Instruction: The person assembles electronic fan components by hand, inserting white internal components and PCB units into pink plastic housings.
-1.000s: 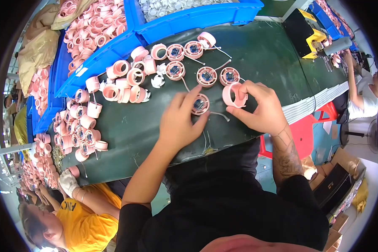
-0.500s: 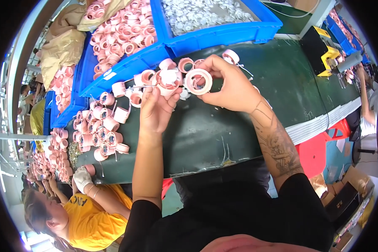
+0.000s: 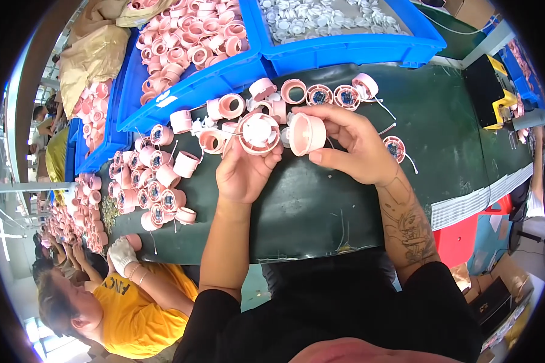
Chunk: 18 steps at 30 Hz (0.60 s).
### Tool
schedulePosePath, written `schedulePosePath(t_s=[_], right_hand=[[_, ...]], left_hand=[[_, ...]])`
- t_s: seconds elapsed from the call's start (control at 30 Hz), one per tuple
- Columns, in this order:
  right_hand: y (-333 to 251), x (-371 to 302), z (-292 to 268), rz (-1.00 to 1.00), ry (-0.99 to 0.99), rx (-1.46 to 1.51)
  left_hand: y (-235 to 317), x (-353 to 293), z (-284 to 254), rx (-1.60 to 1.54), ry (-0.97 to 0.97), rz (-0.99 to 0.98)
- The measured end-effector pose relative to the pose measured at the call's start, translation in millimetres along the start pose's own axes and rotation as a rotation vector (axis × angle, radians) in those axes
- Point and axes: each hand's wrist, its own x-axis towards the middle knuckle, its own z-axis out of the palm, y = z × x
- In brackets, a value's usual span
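My left hand (image 3: 245, 176) is closed around a pink round housing (image 3: 269, 143) with a white star-shaped piece (image 3: 258, 129) in its mouth, which faces up at me. Just to the right, my right hand (image 3: 362, 148) grips a pink cup-shaped ring (image 3: 307, 134) on its side between thumb and fingers. A narrow gap separates the two parts, with a bit of white showing there. Beyond my hands lie loose pink rings (image 3: 230, 106) and housings with circuit boards (image 3: 347, 97), some trailing wires. Another wired housing (image 3: 394, 148) rests right of my right hand.
Many pink housings (image 3: 154, 192) are heaped on the green table (image 3: 309, 224) at left. Blue trays along the back hold pink rings (image 3: 191, 39) and white pieces (image 3: 327, 21). A black-and-yellow machine (image 3: 490, 91) stands far right. A gloved co-worker in yellow (image 3: 145, 311) sits at left.
The pink ring in my right hand has turned from facing me to lying side-on. Both hands sit further right and lower in view, and the whole view has shifted.
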Motion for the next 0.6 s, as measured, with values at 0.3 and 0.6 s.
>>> schedulePosePath(t_s=[0.3,0.6], right_hand=[[0,-3,-6,0.029,-0.022,0.110],[-3,-3,-6,-0.016,0.021,-0.181]], left_hand=[[-6,-3,8,0.110,0.056,0.019],[-14,-1,23,0.568,0.049,0.115]])
